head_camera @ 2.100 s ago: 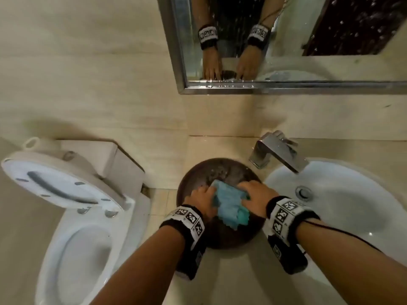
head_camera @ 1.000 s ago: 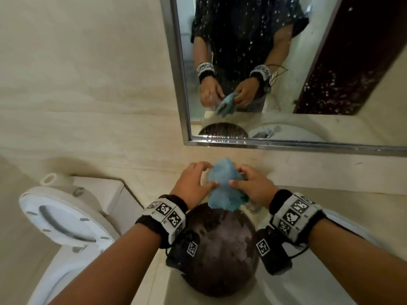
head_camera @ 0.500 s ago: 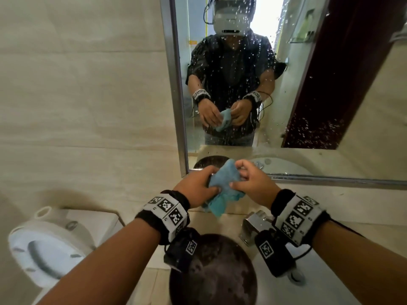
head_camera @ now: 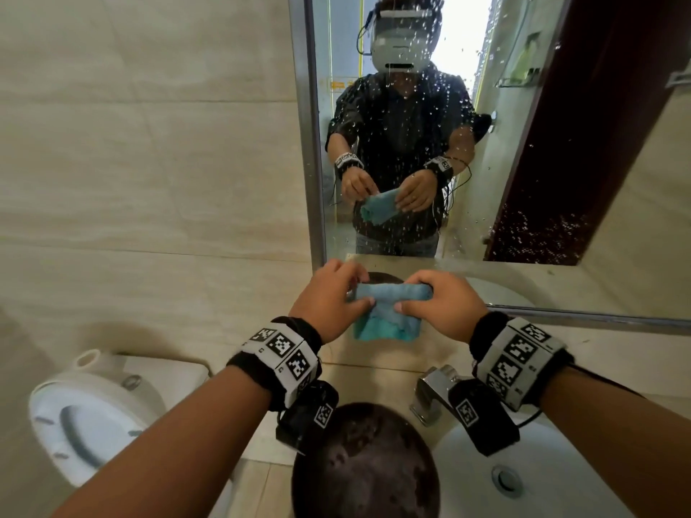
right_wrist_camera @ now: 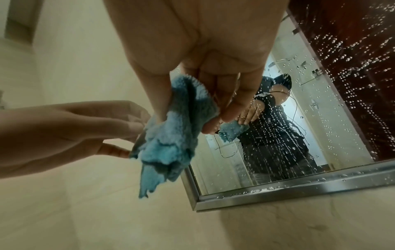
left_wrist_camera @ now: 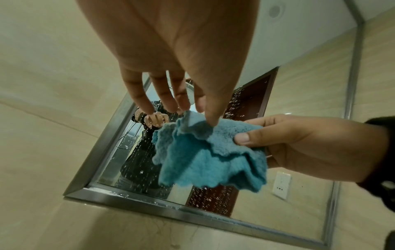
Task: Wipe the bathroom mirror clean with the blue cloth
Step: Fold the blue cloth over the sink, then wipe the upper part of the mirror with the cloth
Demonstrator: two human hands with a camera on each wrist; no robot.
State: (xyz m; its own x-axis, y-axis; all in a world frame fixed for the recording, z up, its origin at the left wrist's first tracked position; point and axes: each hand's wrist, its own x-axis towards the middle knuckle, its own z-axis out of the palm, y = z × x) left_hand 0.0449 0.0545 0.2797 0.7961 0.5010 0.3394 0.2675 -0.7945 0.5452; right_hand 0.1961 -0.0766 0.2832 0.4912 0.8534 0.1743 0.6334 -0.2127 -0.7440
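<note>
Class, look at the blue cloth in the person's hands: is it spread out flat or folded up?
Folded, loosely bunched. The blue cloth hangs in doubled layers between the left hand and right hand, both pinching its top edge.

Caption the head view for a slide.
Both hands, left hand and right hand, hold the blue cloth before the droplet-spattered mirror.

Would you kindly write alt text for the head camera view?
Both hands, left hand and right hand, hold a folded blue cloth before a droplet-spattered mirror. Below sit a dark bowl, faucet, white sink and toilet.
</note>
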